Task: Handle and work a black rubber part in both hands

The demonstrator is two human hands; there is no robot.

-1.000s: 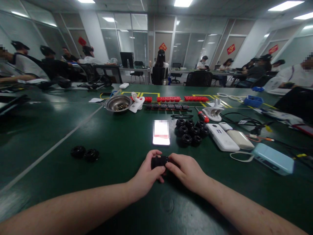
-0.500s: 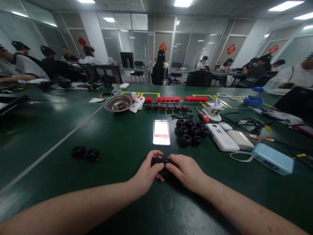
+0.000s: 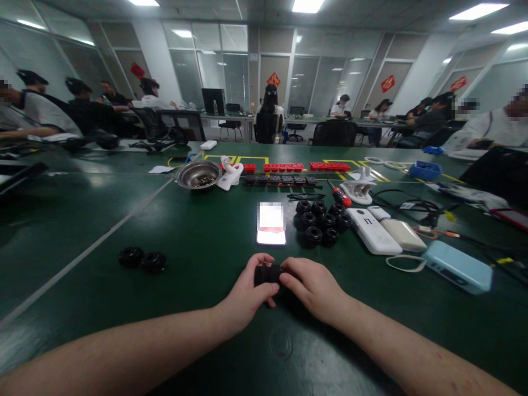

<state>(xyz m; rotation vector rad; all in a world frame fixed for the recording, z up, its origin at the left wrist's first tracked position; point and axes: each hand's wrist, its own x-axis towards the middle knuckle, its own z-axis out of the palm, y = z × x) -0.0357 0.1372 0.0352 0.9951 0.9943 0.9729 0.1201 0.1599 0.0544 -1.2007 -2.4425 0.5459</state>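
Observation:
Both hands meet low over the green table near its front edge. My left hand wraps its fingers around a small black cylindrical part. My right hand pinches the same part from its right end. A lit phone lies just beyond the hands. Right of the phone sits a cluster of several black ring-shaped parts. Two more black rings lie to the left of my hands.
A steel bowl, white clips, red and black part strips and a red-handled screwdriver lie farther back. White and light-blue power banks with cables are at the right. People sit at desks around the room.
The hands stay together on the black part with only a slight turn of the fingers. The view has shifted a little; nothing else moved.

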